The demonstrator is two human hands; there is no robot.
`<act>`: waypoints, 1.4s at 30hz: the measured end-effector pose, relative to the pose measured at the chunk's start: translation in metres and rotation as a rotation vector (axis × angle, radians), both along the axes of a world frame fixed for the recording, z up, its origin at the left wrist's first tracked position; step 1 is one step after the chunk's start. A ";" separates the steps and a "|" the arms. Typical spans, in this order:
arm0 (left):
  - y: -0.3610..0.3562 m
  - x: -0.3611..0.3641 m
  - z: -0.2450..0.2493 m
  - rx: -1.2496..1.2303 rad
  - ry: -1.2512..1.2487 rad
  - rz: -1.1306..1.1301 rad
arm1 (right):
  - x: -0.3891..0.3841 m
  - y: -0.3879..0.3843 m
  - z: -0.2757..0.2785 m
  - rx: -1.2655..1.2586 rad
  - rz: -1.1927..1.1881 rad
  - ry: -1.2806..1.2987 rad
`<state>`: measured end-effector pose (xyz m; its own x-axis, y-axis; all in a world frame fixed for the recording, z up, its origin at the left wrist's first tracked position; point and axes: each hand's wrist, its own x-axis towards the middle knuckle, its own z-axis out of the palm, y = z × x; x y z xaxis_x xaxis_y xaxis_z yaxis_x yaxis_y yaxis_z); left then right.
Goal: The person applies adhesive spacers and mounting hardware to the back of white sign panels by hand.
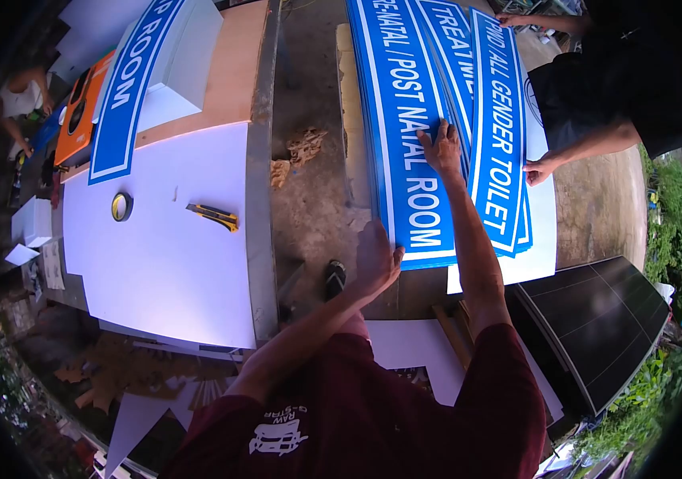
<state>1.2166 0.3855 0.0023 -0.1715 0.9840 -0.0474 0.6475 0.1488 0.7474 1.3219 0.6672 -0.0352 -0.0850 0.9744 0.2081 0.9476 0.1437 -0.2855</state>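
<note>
A stack of long blue signs with white lettering lies fanned out; the "POST NATAL ROOM" sign [393,100] is on its left side. My left hand [377,259] grips the near left corner of this stack, partly in shadow. Across the sign's right edge rests my right hand [442,148], fingers spread on the surface. Right of it lies the "ALL GENDER TOILET" sign [494,172], partly over the "TREATM..." sign [454,48]. Another person's hand [539,171] holds its right edge, and that person's other hand [510,20] is at its far end.
On the left, a white board [157,279] bears a yellow-black cutter [215,215] and a tape roll [121,207]. Another blue sign [129,96] lies beyond them. Crumpled brown paper [305,148] is on the floor between the tables. A second person [21,100] is at far left.
</note>
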 end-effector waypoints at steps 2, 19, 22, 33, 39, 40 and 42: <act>0.001 0.000 0.005 -0.020 0.009 -0.032 | 0.012 -0.001 -0.004 0.041 0.056 0.095; -0.082 -0.481 0.076 0.500 -0.991 0.888 | -0.143 -0.096 0.126 -0.173 0.246 0.748; -0.081 -0.572 0.109 0.559 -1.028 0.885 | -0.242 -0.143 0.148 -0.474 0.299 1.032; -0.060 -0.629 0.121 0.440 -1.246 0.655 | -0.531 -0.175 0.178 -0.949 0.397 1.451; -0.091 -0.567 0.147 0.378 -1.262 0.518 | -0.522 -0.163 0.187 -1.102 0.404 1.589; -0.093 -0.560 0.144 0.363 -1.255 0.515 | -0.516 -0.164 0.187 -1.086 0.390 1.569; -0.097 -0.551 0.138 0.331 -1.261 0.509 | -0.507 -0.163 0.179 -1.113 0.384 1.541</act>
